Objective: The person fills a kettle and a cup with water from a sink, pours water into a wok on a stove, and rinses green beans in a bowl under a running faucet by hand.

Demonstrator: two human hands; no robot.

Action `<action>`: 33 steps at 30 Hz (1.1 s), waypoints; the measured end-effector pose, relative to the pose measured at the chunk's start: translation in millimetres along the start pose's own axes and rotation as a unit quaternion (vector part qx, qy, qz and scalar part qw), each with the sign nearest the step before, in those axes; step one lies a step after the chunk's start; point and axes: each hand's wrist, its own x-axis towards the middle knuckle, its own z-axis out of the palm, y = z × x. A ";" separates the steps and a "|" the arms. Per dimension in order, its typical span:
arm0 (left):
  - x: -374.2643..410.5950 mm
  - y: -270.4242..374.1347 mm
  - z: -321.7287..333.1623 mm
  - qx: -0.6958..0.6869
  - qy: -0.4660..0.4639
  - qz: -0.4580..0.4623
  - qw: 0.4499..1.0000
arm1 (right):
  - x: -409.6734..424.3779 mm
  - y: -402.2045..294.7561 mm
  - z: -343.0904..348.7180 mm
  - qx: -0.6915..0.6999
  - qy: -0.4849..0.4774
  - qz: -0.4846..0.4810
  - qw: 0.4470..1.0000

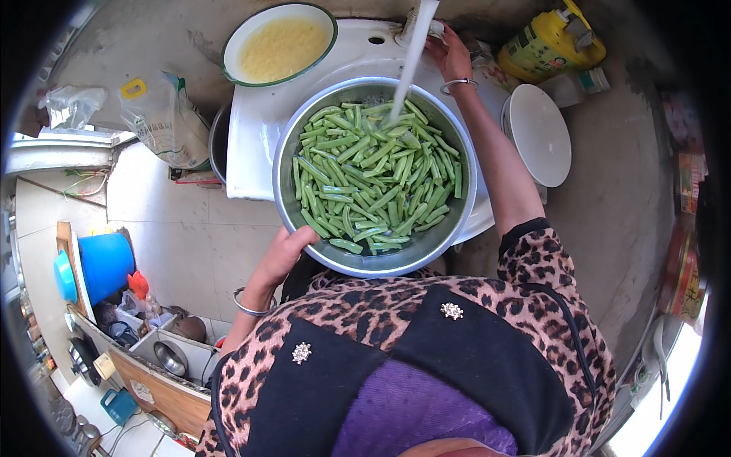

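Observation:
A wide stainless-steel basin (284,188) full of cut green beans (371,171) rests over a white ceramic washbasin (251,148). My left hand (285,251) grips its near-left rim, with the thumb on top. Beyond it, my right hand (454,56) is at the tap (433,29), fingers around its handle; how firmly they hold it is partly hidden. A stream of water (412,63) runs down onto the beans at the far side, and some water shows among them.
An enamel bowl (228,63) of pale yellow pieces in liquid sits on the washbasin's far-left corner. White plates (539,137) and a yellow pump jug (548,45) are at the right. Leftward stand a plastic bag (165,125) and a blue bucket (107,265).

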 end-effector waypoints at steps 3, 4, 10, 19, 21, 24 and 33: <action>-0.3 -0.2 -1.4 0.004 -0.004 0.001 1.000 | 0.9 1.0 -0.3 -0.008 0.002 -0.017 1.000; -0.4 0.5 -0.7 0.006 -0.004 0.001 1.000 | 0.1 1.4 0.7 -0.012 0.003 -0.019 1.000; -1.6 2.0 2.1 0.003 0.007 0.009 1.000 | 0.3 2.0 -0.6 -0.015 -0.007 -0.017 1.000; -1.1 1.0 0.2 0.006 -0.003 -0.005 1.000 | 1.5 3.9 -3.2 -0.012 -0.013 -0.013 1.000; -1.7 2.8 1.6 0.003 0.003 -0.006 1.000 | 3.4 5.0 -5.0 -0.006 -0.016 -0.009 1.000; -3.0 5.0 3.4 0.003 0.008 -0.005 1.000 | 4.0 6.2 -6.4 -0.009 -0.020 -0.009 1.000; -1.1 3.4 -0.2 0.007 -0.003 -0.011 1.000 | 0.4 0.6 -1.1 -0.012 -0.007 -0.007 1.000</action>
